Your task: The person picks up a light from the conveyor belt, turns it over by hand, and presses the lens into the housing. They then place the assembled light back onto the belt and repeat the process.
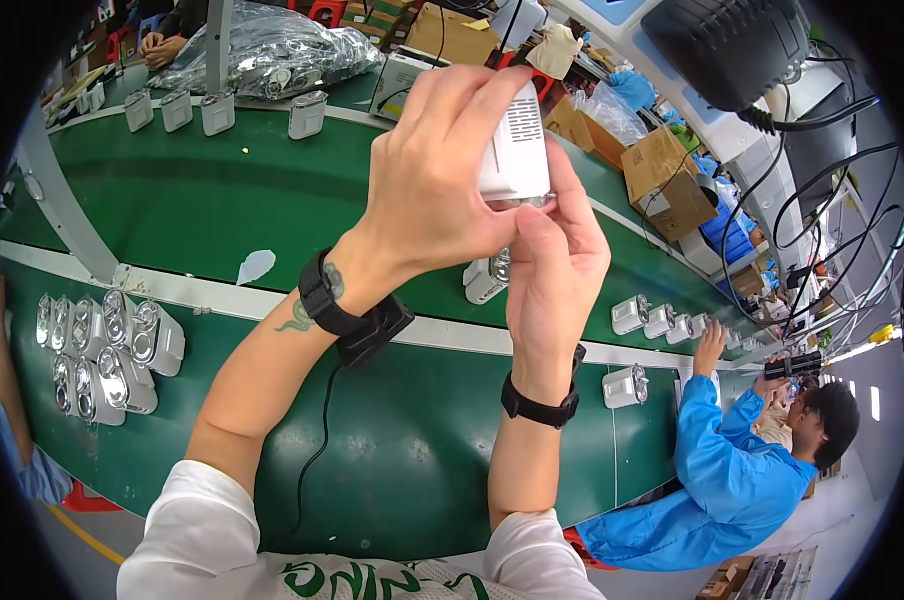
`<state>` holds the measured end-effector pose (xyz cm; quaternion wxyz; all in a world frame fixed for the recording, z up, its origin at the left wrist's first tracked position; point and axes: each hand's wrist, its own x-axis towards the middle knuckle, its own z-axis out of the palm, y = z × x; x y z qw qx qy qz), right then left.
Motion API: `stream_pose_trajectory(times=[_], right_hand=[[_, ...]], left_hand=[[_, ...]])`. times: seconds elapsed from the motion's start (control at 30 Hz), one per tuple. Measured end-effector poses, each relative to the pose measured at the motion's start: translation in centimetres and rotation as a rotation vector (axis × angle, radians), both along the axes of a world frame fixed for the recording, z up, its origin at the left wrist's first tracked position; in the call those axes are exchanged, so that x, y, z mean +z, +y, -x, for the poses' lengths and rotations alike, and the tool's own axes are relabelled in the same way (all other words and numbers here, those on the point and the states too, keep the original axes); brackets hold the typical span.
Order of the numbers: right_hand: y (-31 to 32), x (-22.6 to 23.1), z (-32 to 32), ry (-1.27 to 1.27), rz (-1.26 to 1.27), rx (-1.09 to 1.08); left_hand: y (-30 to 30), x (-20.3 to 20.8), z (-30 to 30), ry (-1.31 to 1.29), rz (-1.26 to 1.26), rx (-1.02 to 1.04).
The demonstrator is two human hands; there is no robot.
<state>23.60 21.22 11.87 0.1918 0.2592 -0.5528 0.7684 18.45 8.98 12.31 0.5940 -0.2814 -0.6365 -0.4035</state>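
Both hands raise a small white plastic device [520, 150] with a slotted grille above the green worktable. My left hand [422, 185] is closed round its upper and left side, the fingers over the top. Along the lower right edge, my right hand [560, 262] grips it, with the thumb at the bottom end and fingers behind. A bit of clear or shiny material shows at that bottom end, too small to make out. Partly hidden behind my hands, a similar white unit with a silver ring [486, 284] stands on the green belt.
Several white units [112, 350] cluster on the left of the table [412, 460]. More stand along the far edge [218, 114] and to the right [627, 386]. A plastic scrap [257, 266] lies on the belt. A co-worker in blue [732, 460] works at right; black cables [822, 195] hang above.
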Motion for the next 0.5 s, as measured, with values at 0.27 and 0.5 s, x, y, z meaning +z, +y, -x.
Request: stream_pose_trajectory(times=[0.27,0.5], right_hand=[[-0.3,-0.1,-0.7,0.028,-0.022,-0.017],[-0.5,0.1,-1.1,0.023,-0.035,-0.04]], left_hand=[[-0.3,0.1,-0.2,0.07,0.014,0.044],[0.1,-0.1,-0.5,0.076,-0.034,0.02]])
